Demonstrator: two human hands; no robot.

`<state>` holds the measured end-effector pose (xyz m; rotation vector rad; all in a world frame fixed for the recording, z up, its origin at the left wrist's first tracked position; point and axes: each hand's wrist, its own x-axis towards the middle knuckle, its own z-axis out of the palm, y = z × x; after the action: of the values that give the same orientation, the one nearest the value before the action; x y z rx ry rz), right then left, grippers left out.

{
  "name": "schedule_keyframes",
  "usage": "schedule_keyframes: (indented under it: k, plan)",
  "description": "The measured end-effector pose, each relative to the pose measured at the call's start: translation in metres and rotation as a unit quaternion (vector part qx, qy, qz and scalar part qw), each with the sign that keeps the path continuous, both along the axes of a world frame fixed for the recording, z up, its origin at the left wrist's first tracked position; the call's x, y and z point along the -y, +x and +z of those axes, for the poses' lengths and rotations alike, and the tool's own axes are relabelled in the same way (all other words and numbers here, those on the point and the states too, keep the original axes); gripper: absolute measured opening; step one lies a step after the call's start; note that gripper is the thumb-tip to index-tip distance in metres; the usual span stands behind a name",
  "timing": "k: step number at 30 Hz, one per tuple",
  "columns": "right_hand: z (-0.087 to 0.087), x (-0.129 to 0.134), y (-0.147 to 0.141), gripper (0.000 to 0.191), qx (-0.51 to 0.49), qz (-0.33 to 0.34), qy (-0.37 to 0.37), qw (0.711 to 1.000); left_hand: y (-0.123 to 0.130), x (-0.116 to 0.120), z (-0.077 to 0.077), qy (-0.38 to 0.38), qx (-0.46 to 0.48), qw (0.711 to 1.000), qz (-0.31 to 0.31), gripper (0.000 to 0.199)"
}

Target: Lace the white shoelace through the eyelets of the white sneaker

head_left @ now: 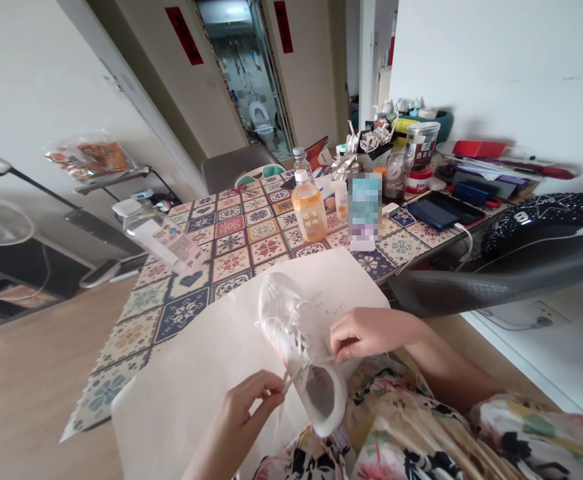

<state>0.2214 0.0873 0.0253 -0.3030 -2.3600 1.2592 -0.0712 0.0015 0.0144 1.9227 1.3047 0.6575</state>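
A white lace-up shoe point(284, 320) lies on a large white sheet of paper point(181, 373), its toe pointing away and its opening nearest me. My left hand point(256, 400) is at the left of the shoe's opening, thumb and fingers pinched on a white shoelace point(285, 387). On the right side, my right hand point(354, 337) is closed beside the upper eyelets, with a lace end running into its fingers. The laces cross over the tongue, and a loose lace sticks out near the toe. Faint handwriting shows on the paper beyond my right hand.
An orange drink bottle point(309, 210), a partly blurred box point(365, 213) and a clear plastic container point(164, 237) stand on the patterned tablecloth point(229, 243). Jars, a tablet point(446, 210) and cables crowd the right side. A dark chair point(511, 277) is at the right edge.
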Motion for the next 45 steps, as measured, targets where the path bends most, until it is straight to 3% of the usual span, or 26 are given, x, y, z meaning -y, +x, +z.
schedule_keyframes:
  k: [3,7,10,12,16,20,24,26,28,30,33,39,45]
  plan:
    - [-0.001,-0.004,-0.004,0.030,-0.119,0.061,-0.071,0.988,-0.003,0.000,0.002,0.091,0.076,0.992,-0.040,0.028]
    - [-0.009,0.002,-0.023,0.028,-0.232,0.112,-0.218,0.941,0.011,0.000,-0.003,0.072,0.218,0.973,-0.026,0.033]
    - [-0.018,0.012,-0.040,0.033,-0.251,0.073,-0.337,0.904,0.030,-0.001,-0.011,0.037,0.312,0.949,-0.020,0.024]
    - [-0.024,0.017,-0.048,0.037,-0.260,0.022,-0.372,0.891,0.039,-0.003,-0.018,0.038,0.345,0.938,-0.003,0.021]
    - [-0.030,0.018,-0.053,0.039,-0.268,-0.032,-0.371,0.888,0.043,-0.008,-0.025,0.051,0.347,0.936,0.037,0.022]
    - [-0.028,0.019,-0.055,0.037,-0.268,-0.060,-0.353,0.894,0.041,-0.009,-0.019,0.088,0.310,0.947,0.002,0.016]
    - [-0.022,0.026,-0.055,0.036,-0.251,-0.108,-0.233,0.933,0.043,-0.007,-0.014,0.132,0.289,0.948,-0.019,0.014]
    - [-0.021,0.030,-0.056,0.034,-0.228,-0.134,-0.182,0.947,0.046,-0.005,-0.015,0.112,0.304,0.946,0.014,0.012]
    - [-0.020,0.034,-0.056,0.029,-0.217,-0.151,-0.184,0.947,0.048,-0.003,-0.018,0.060,0.324,0.941,0.077,0.011]
    - [-0.019,0.037,-0.055,0.020,-0.211,-0.155,-0.190,0.946,0.051,-0.003,-0.020,0.001,0.329,0.935,0.135,0.027]
    - [-0.017,0.037,-0.053,0.008,-0.200,-0.155,-0.170,0.952,0.055,-0.003,-0.021,-0.015,0.318,0.935,0.155,0.031]
    - [-0.017,0.037,-0.053,0.018,-0.207,-0.138,-0.259,0.933,0.061,-0.001,-0.020,0.108,0.302,0.936,0.145,0.012]
    - [-0.032,0.038,-0.063,0.029,-0.288,-0.113,-0.342,0.887,0.056,-0.002,-0.020,0.129,0.241,0.955,0.115,0.012]
